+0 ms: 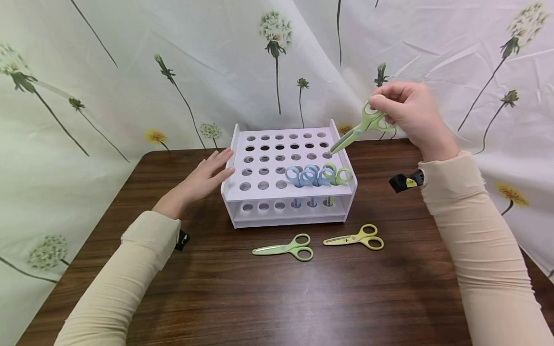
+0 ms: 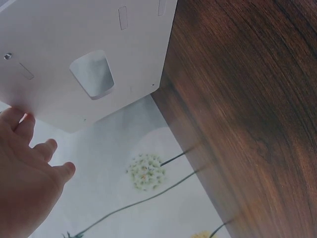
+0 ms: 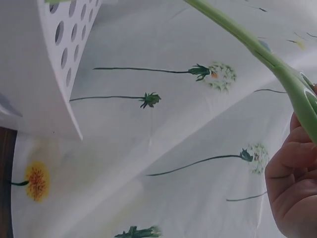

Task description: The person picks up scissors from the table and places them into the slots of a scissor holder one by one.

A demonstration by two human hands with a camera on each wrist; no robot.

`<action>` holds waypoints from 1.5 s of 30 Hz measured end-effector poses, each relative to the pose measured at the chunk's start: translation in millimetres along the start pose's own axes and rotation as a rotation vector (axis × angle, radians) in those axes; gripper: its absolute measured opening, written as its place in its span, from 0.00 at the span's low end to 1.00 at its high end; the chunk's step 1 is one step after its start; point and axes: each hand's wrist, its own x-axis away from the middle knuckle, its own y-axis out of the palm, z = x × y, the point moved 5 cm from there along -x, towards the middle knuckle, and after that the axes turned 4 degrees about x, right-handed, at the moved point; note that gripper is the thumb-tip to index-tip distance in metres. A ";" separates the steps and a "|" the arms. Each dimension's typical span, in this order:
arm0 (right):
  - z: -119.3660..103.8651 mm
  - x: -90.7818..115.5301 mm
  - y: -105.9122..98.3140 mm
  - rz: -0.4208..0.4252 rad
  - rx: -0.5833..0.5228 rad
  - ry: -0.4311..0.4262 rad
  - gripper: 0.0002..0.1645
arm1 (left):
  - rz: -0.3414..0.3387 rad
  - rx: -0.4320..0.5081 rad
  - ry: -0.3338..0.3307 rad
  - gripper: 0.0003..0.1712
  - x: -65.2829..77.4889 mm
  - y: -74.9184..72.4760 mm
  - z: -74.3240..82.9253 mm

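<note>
My right hand (image 1: 411, 108) pinches the handle of light green scissors (image 1: 355, 134), held above the back right of a white rack. The blades slant down to the left, over the rack's right edge. In the right wrist view these scissors (image 3: 252, 44) run up to the left from my fingers. Fingers fairly straight, my left hand (image 1: 203, 178) rests against the left side of the white rack (image 1: 259, 194). The left wrist view shows fingertips at that side panel (image 2: 133, 54). Two blue scissors (image 1: 293, 177) and one green pair (image 1: 344, 175) stand blades down in the front-row holes, at the right.
On the dark wooden table (image 1: 303, 307), in front of the rack, lie green scissors (image 1: 281, 249) and yellow scissors (image 1: 352, 239), handles to the right. A white curtain (image 1: 195, 57) printed with dandelions hangs behind the rack. The rack has raised side walls and rows of round holes.
</note>
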 end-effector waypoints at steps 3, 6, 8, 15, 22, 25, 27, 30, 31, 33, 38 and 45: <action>-2.6 -1.6 7.9 -0.023 -0.003 0.002 0.03 | 0.004 -0.004 -0.007 0.37 0.1 0.0 -0.6; -4.6 -3.5 14.9 -0.038 0.005 -0.002 0.03 | 0.005 -0.004 -0.009 0.37 0.4 0.1 -0.4; -5.6 -4.7 18.9 -0.044 0.019 -0.006 0.03 | 0.005 -0.005 -0.009 0.37 0.4 0.2 -0.5; -5.1 -7.7 30.7 -0.068 0.125 0.002 0.05 | 0.003 -0.005 -0.021 0.37 -0.2 0.2 -0.3; -4.4 -8.5 46.6 -0.135 0.130 0.006 0.07 | 0.004 -0.006 -0.023 0.37 0.1 -0.3 0.7; -4.7 -8.3 53.1 -0.169 0.139 0.000 0.08 | 0.005 -0.006 -0.025 0.37 0.5 -0.4 1.0; -4.3 -8.4 56.5 -0.180 0.152 -0.002 0.08 | 0.006 -0.006 -0.024 0.37 0.5 -0.4 1.0; -3.5 -9.4 61.3 -0.192 0.163 -0.013 0.08 | 0.005 -0.004 -0.022 0.37 0.6 -0.5 0.9; -3.2 -9.7 63.1 -0.197 0.159 -0.015 0.07 | 0.006 -0.004 -0.022 0.37 0.6 -0.5 0.8; -2.8 -10.2 67.2 -0.213 0.147 -0.018 0.07 | 0.006 -0.003 -0.023 0.37 0.5 -0.4 0.8; -2.5 -10.3 76.4 -0.235 0.175 -0.037 0.06 | 0.007 0.002 -0.024 0.37 0.3 0.0 1.5; -0.3 -9.3 87.6 -0.267 0.270 -0.064 0.08 | 0.007 0.006 -0.024 0.37 0.4 -0.3 0.8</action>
